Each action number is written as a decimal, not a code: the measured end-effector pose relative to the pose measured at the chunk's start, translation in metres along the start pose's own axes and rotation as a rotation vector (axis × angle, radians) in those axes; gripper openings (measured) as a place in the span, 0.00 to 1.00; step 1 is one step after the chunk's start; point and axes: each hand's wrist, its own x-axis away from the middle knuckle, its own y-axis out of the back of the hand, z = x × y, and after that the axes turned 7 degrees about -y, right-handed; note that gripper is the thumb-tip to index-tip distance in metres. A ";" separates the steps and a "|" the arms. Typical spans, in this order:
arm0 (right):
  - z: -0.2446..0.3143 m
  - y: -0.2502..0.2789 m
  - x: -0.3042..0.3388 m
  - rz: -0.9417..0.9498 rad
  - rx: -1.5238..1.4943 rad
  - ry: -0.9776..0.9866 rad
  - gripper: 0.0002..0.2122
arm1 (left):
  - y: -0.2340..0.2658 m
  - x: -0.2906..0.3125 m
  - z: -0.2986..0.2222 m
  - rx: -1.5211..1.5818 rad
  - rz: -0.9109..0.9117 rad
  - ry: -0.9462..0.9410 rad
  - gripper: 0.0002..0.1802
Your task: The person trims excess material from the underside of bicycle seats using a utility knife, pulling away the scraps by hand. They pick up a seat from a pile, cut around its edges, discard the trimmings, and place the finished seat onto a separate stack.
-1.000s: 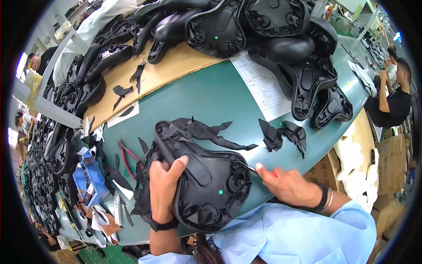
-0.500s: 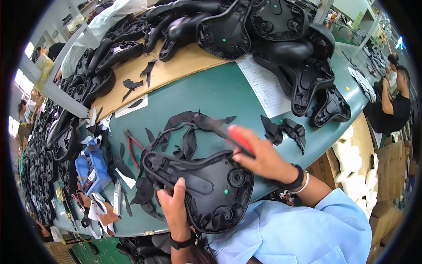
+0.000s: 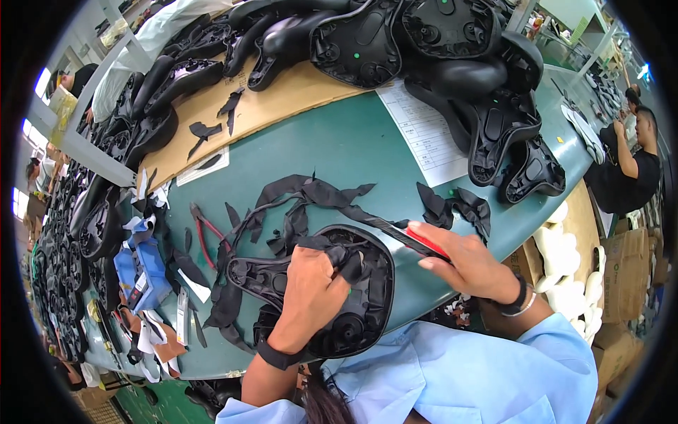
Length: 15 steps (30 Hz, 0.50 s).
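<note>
An upturned black bicycle saddle [image 3: 378, 297] lies at the table's near edge, its hollow underside facing up. My left hand [image 3: 311, 290] is closed over the saddle's middle, pinching a scrap of black cover material [image 3: 346, 263]. Parts of the saddle are hidden beneath that hand. In my right hand [image 3: 470, 265] is a red-handled utility knife [image 3: 424, 242], its long blade pointing up and left beyond the saddle's far rim. Just past the saddle, a long cut-off black strip [image 3: 304, 187] curls across the table.
Red-handled pliers [image 3: 205, 237] and a blue tape dispenser [image 3: 145, 272] lie left of the saddle. More black saddles [image 3: 357, 42] are heaped along the back on cardboard [image 3: 244, 116]. A printed sheet [image 3: 427, 138] lies at centre right. A seated person [image 3: 635, 162] is far right.
My left hand has moved from the saddle's left edge onto its middle and closed on black material. My right hand has shifted right and slightly down with the knife. The saddle has turned slightly.
</note>
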 end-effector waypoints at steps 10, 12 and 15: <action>0.036 -0.011 0.036 0.391 0.535 -0.260 0.27 | 0.018 -0.008 -0.015 0.910 -0.508 0.386 0.13; 0.051 -0.010 0.041 0.374 0.497 -0.317 0.27 | 0.016 0.014 -0.016 1.320 -0.729 0.376 0.13; 0.054 -0.017 0.022 0.301 0.470 -0.345 0.27 | 0.002 0.035 0.009 1.581 -0.470 0.038 0.07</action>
